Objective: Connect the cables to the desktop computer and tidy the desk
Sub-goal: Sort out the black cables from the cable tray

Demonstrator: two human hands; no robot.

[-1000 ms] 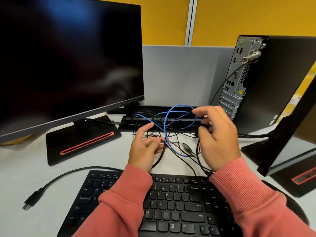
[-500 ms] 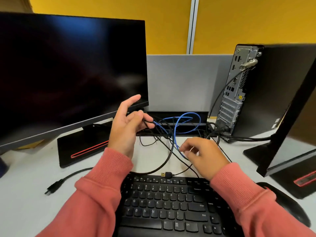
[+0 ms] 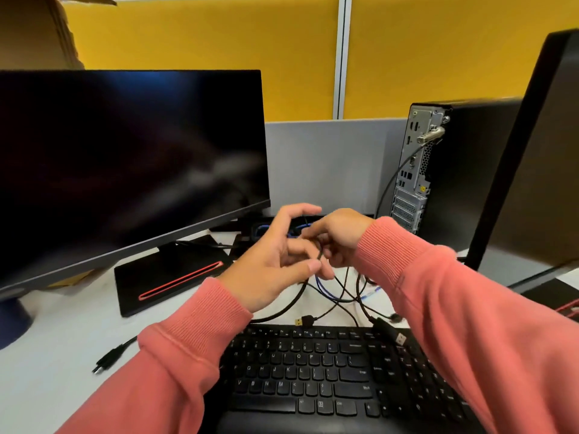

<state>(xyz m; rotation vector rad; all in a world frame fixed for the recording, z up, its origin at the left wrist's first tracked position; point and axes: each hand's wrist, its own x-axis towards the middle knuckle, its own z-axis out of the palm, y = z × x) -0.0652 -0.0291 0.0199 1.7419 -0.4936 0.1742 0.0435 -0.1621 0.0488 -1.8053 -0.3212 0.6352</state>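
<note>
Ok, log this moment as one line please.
phase: untangling | left hand: pinching black cable | right hand: in cable tangle, grip unclear | USB plug: loose by keyboard

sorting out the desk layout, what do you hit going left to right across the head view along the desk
Loose black plug → left monitor's base → left hand → right hand → desktop computer tower → right monitor
</note>
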